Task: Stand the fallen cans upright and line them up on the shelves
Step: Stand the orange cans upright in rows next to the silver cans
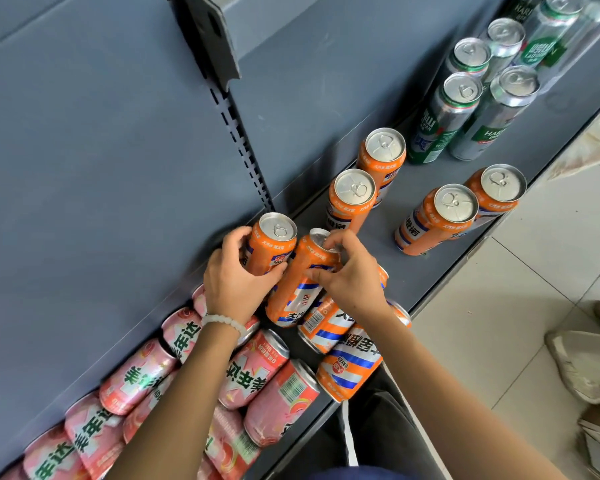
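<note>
Pink cans (194,386) lie toppled below bracelet (222,322). Left hand (234,282) grips upright orange can (272,244); right hand (349,275) pinches tilted can (300,278) beside it. Next, probably: finish righting.

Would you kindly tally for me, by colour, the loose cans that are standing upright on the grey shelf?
Orange aluminium cans: 5, one gripped by the left hand
Green-and-silver aluminium cans: 4, outside the clear plastic wrap
Pink aluminium cans: 0, those visible all lie down
Total: 9
</note>
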